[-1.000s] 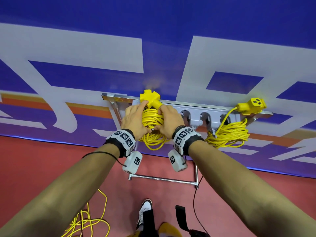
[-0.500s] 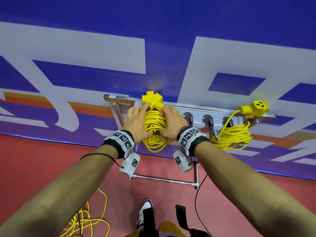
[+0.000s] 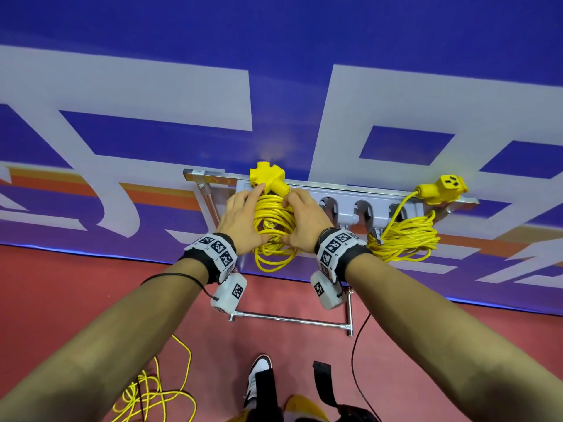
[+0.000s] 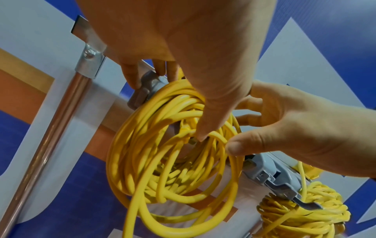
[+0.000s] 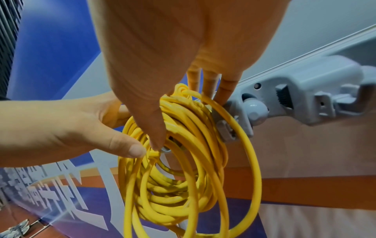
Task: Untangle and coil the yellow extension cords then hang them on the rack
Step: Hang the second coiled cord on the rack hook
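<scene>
A coiled yellow extension cord (image 3: 272, 229) hangs at the left end of the grey rack (image 3: 341, 197), with its three-way socket (image 3: 266, 178) resting on top of the rail. My left hand (image 3: 243, 214) grips the coil's left side, its thumb (image 4: 203, 133) hooked inside the loops. On the right side my right hand (image 3: 301, 214) holds the coil, thumb (image 5: 156, 143) inside and fingers (image 5: 223, 90) behind, by a grey hook. A second coil (image 3: 405, 239) hangs at the rack's right end, its socket (image 3: 447, 188) on the rail.
Loose yellow cord (image 3: 152, 391) lies on the red floor at the lower left. The rack's metal frame has a low crossbar (image 3: 289, 319) near the floor. A blue and white banner wall (image 3: 274, 86) stands right behind the rack. My shoe (image 3: 259, 370) is below.
Both hands have stayed on the left coil, shifting only slightly against the rack. The right coil has not moved.
</scene>
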`<state>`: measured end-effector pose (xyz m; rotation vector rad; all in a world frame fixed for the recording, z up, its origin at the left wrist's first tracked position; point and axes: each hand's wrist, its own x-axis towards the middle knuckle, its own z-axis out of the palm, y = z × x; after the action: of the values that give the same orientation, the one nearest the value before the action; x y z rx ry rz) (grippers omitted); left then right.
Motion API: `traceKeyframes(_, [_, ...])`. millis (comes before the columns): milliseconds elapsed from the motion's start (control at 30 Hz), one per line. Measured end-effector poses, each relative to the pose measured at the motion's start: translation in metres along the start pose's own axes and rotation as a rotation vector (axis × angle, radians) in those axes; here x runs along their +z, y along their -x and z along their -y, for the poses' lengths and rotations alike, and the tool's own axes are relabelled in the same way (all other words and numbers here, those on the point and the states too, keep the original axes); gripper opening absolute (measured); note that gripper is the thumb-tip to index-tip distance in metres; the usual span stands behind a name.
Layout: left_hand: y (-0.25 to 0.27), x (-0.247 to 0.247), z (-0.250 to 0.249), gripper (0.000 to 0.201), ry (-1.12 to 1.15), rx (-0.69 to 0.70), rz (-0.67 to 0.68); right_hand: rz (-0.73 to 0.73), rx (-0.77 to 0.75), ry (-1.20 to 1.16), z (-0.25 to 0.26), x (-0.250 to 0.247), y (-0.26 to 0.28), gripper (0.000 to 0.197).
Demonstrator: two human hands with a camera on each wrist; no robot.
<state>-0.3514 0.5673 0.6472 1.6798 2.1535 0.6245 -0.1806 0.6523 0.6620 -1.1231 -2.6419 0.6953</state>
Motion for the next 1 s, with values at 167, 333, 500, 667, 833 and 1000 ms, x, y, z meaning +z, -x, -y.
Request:
traceKeyframes(167, [0.001, -0.002, -0.002, 0.109, -0.074, 0.036, -0.034, -0.031, -0.016, 0.06, 0.0, -0.001, 0.001, 0.05])
traceKeyframes(333, [0.007, 0.006, -0.005, 0.087, -0.247, 0.158, -0.08, -0.065, -0.108, 0.185, 0.0, 0.01, 0.006, 0.046])
traceKeyframes(500, [0.004, 0.005, -0.003, 0.068, -0.24, 0.189, -0.12, -0.12, -0.15, 0.221, -0.004, 0.016, 0.002, 0.026])
traceKeyframes(667, [0.001, 0.009, 0.003, 0.055, -0.168, 0.228, -0.185, -0.272, -0.198, 0.171, -0.004, 0.025, 0.0, 0.014])
traceKeyframes(833, [-0.006, 0.003, 0.003, 0.054, -0.14, 0.166, -0.206, -0.349, -0.118, 0.14, 0.005, 0.029, -0.007, 0.015])
traceKeyframes(1000, [-0.005, 0.001, 0.004, 0.049, -0.115, 0.111, -0.206, -0.369, -0.213, 0.159, -0.007, 0.029, -0.009, 0.015])
